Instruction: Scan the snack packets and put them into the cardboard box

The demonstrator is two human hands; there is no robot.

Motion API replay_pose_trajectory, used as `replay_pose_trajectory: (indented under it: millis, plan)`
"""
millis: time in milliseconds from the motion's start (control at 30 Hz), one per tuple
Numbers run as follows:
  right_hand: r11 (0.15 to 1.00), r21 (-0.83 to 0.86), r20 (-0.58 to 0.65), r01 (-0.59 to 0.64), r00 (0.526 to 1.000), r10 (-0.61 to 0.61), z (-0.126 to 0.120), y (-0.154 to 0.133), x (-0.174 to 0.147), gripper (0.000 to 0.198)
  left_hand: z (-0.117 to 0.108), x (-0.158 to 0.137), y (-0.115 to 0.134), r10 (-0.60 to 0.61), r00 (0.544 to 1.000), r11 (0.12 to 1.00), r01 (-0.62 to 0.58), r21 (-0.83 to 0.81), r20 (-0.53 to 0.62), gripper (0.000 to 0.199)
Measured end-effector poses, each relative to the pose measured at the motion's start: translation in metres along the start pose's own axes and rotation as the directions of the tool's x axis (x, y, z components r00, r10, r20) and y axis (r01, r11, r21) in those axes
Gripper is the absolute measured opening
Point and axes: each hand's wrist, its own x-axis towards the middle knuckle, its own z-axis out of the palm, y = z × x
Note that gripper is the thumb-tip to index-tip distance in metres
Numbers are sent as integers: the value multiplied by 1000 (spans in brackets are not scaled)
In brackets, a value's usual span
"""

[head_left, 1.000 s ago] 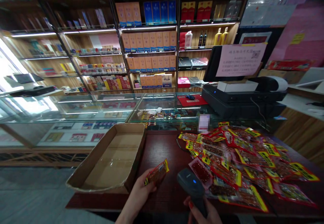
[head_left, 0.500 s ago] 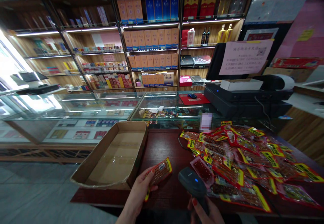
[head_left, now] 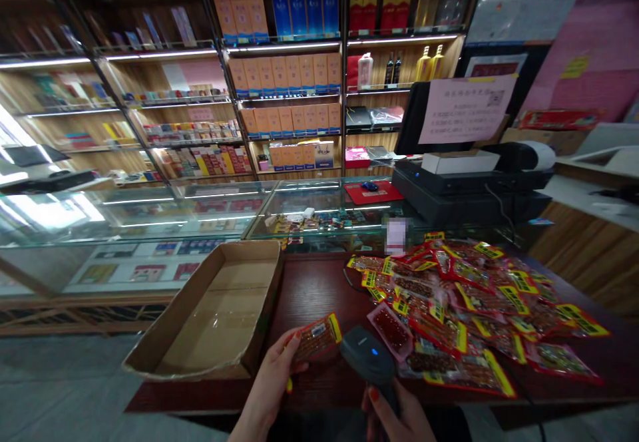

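My left hand (head_left: 274, 375) grips a snack packet (head_left: 319, 339) with a yellow end and brown sticks showing through clear film. Wrapped round the handle of a dark barcode scanner (head_left: 368, 355) is my right hand (head_left: 394, 412). A blue light glows on the scanner's top, and its head points toward the packet, a small gap apart from it. Just right of the scanner lies a pink-edged packet (head_left: 390, 330) with dark red contents. Beyond it spreads a heap of similar snack packets (head_left: 449, 295) in red and yellow wrapping.
A shallow open cardboard box (head_left: 214, 309) sits left on the dark red table (head_left: 309, 289). Behind stand a glass display counter (head_left: 294, 229), a monitor with a pink notice (head_left: 466, 109) and a black cash drawer (head_left: 464, 196). Shelves of boxes (head_left: 284, 76) line the back.
The view has shifted slightly to the right. The packet in my left hand is turned flatter, and the scanner is closer to it.
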Motion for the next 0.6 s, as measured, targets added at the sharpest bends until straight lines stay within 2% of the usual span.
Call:
replay_pose_trajectory:
  millis: [400, 600]
  plan:
    - [998, 29, 42, 52, 998, -53, -6, -13, -13, 61, 14, 2, 6, -5, 992, 999, 0, -47, -123, 53]
    - [997, 59, 26, 47, 998, -49, -5, -22, -22, 60, 18, 0, 5, -35, 992, 997, 26, -74, -120, 49]
